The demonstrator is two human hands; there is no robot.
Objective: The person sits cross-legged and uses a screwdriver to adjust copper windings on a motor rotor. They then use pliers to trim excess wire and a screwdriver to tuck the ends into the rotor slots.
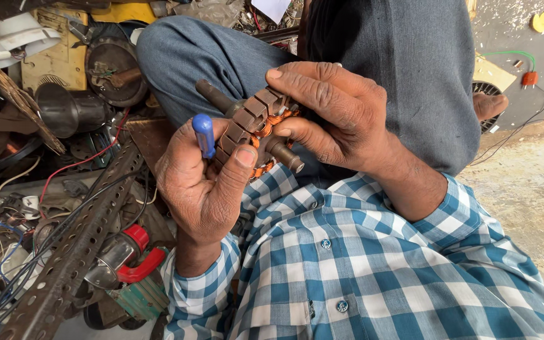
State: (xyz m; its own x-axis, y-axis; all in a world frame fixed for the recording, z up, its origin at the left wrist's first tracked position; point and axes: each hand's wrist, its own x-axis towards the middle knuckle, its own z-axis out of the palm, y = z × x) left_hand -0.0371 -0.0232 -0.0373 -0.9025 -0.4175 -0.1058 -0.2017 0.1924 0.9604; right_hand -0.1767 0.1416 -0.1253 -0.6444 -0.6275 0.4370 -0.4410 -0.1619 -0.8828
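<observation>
Both my hands hold a small motor armature (251, 121), a brown slotted core with orange copper windings and a steel shaft (211, 94) poking out at both ends. My left hand (199, 182) cups it from below, thumb pressed on the core, and also grips a tool with a blue handle (204, 134) between its fingers. My right hand (332, 113) wraps over the top and right side of the armature, fingertips on the core. The armature sits above my lap, over grey trousers and a blue checked shirt.
To the left lies a heap of scrap: a perforated metal angle bar (77, 245), tangled wires, a red-and-chrome part (127, 252), dark motor housings (64, 110). A bare foot (489, 104), a round grille and a green-wired orange part (529, 77) lie on the concrete floor at right.
</observation>
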